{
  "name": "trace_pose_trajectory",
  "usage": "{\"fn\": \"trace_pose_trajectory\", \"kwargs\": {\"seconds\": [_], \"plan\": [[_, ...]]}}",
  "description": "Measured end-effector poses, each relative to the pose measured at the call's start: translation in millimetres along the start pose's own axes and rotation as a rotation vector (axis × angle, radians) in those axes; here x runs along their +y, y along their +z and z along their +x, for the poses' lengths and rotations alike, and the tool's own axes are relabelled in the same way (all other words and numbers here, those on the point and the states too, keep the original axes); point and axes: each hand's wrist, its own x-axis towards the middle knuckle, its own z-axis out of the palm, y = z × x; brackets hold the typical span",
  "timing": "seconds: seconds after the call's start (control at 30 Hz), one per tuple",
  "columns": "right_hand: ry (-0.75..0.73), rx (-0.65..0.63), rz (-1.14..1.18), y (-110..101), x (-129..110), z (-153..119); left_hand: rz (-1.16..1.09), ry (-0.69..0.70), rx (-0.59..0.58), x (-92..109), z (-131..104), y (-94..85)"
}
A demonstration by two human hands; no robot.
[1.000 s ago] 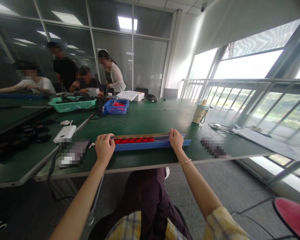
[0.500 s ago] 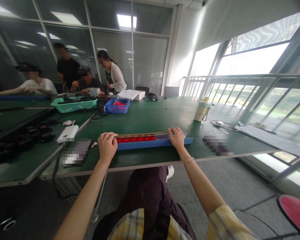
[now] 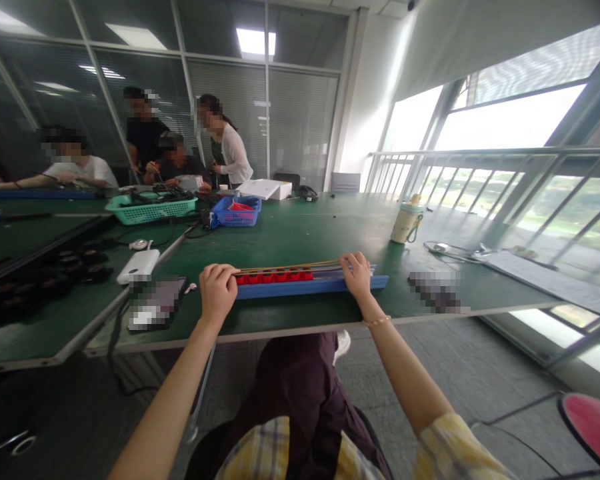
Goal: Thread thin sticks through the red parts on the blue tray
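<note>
A long blue tray [image 3: 300,287] lies along the front part of the green table. Several red pieces [image 3: 280,275] sit in a row in its left and middle part. Thin yellowish strips [image 3: 320,265] run lengthwise above them, between the two hands. My left hand [image 3: 219,288] is closed round the left end of the tray and strips, hiding that end. Near the right end, my right hand [image 3: 356,273] has its fingers bent over the strips and the tray's far side.
Left of the tray lie a phone [image 3: 160,300] and a white device [image 3: 139,265]. Behind stand a green basket [image 3: 153,212], a blue basket [image 3: 236,215] and a bottle [image 3: 406,223]. A blurred dark object [image 3: 435,290] lies right. Several people are across the table.
The yellowish strips stand slightly higher near my right hand, whose fingers have lifted a little. The view has shifted slightly. My left hand keeps its place on the tray.
</note>
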Motion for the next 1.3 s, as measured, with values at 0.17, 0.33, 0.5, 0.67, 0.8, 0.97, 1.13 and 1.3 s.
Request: {"fn": "trace_pose_trajectory", "kwargs": {"seconds": [0.17,0.33,0.5,0.67,0.8,0.97,1.13,1.3], "plan": [[0.004,0.023,0.042,0.1,0.0,1.0,-0.014,-0.001,-0.004,-0.3,0.0,0.3],[0.002,0.049,0.080,0.1,0.3,2.8,-0.013,-0.010,-0.002,-2.2,-0.4,2.4],[0.016,0.110,0.104,-0.6,-0.4,3.8,0.003,-0.006,-0.011,-3.4,-0.6,4.4],[0.047,0.184,0.086,-1.0,-0.3,4.4,0.003,-0.014,-0.051,-4.1,-0.1,5.8],[0.078,0.247,0.073,0.0,2.1,5.2,-0.008,-0.013,-0.062,-4.2,0.1,6.0],[0.131,0.285,0.080,1.4,5.1,4.9,-0.018,-0.004,-0.027,-3.4,0.3,4.0],[0.191,0.277,0.055,1.0,5.3,4.8,-0.023,0.034,-0.031,-4.3,0.2,4.0],[0.203,0.231,0.069,4.0,7.6,6.2,-0.010,0.037,-0.040,-5.7,-0.3,5.7]]}}
